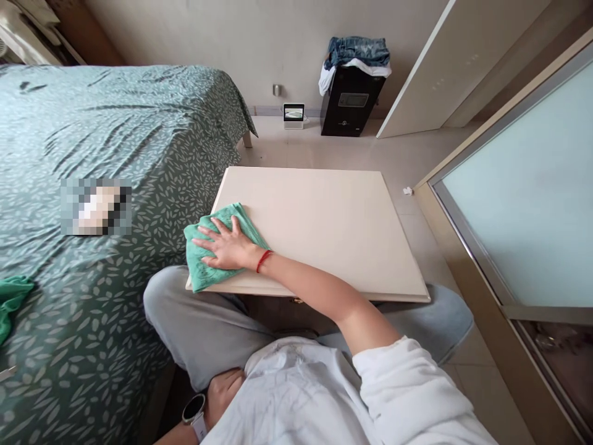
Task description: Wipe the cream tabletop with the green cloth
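Beside the bed (130, 142), a green cloth (195, 259) overhangs the left edge of the table (315, 222); pushed outward, I think it could slip off. The right hand (227, 247) presses it flat, fingers spread wide. The left hand (225, 390) is low by the shirt (287, 395), fingers partly hidden; I cannot tell its grip.

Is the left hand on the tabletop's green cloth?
No, the right hand lies spread on that cloth; the left hand is away from the tabletop.
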`<state>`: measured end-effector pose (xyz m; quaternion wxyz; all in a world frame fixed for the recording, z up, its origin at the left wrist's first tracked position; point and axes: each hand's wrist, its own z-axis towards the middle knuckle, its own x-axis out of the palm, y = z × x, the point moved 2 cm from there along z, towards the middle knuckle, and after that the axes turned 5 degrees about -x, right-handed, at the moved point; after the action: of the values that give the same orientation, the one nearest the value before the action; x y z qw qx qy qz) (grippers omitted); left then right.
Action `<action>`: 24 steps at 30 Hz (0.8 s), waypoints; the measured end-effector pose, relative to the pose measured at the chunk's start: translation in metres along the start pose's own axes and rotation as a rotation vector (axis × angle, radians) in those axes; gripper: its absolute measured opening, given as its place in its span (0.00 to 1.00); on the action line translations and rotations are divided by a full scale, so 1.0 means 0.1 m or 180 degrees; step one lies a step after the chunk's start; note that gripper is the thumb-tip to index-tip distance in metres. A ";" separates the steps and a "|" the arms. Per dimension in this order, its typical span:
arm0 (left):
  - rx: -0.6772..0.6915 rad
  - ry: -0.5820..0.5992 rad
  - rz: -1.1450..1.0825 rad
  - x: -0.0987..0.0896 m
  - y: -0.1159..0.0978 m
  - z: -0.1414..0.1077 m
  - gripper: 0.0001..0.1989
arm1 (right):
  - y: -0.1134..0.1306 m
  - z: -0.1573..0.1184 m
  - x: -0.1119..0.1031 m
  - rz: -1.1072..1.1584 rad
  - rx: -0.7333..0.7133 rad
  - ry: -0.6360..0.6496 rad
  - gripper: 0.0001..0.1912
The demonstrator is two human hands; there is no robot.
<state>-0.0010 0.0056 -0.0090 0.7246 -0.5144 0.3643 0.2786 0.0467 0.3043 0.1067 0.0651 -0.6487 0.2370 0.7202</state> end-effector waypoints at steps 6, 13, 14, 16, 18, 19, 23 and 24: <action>0.0366 0.0198 -0.0023 -0.05 -0.07 0.07 0.13 | -0.78 -1.08 -0.30 0.0008 0.0918 0.0080 0.38; 0.0432 0.0047 0.0107 -0.02 -0.08 0.09 0.14 | -1.45 -2.98 -0.44 -0.0507 0.2606 -0.0115 0.36; 0.0445 0.0044 0.0113 -0.01 -0.07 0.09 0.14 | -1.46 -3.18 -0.42 -0.0569 0.2793 -0.0214 0.36; 0.0428 0.0081 0.0119 0.01 -0.06 0.09 0.15 | -1.39 -3.45 -0.39 -0.0596 0.3315 -0.0462 0.35; 0.0376 0.0119 0.0140 0.01 -0.06 0.10 0.15 | -1.23 -3.51 -0.37 -0.0520 0.3991 -0.0666 0.37; 0.0343 0.0128 0.0153 0.01 -0.06 0.11 0.16 | -1.12 -3.44 -0.36 -0.0469 0.4272 -0.0722 0.39; 0.0275 0.0231 0.0164 0.00 -0.06 0.12 0.17 | -0.64 -2.73 -0.33 -0.0167 0.4258 -0.0756 0.42; 0.0302 0.0249 0.0149 0.00 -0.07 0.12 0.17 | -0.51 -2.48 -0.31 -0.0080 0.4036 -0.0749 0.42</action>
<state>0.0069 0.0150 -0.0025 0.7266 -0.4814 0.4171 0.2576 0.2962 0.2502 0.1119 0.4698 -0.4038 0.6003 0.5059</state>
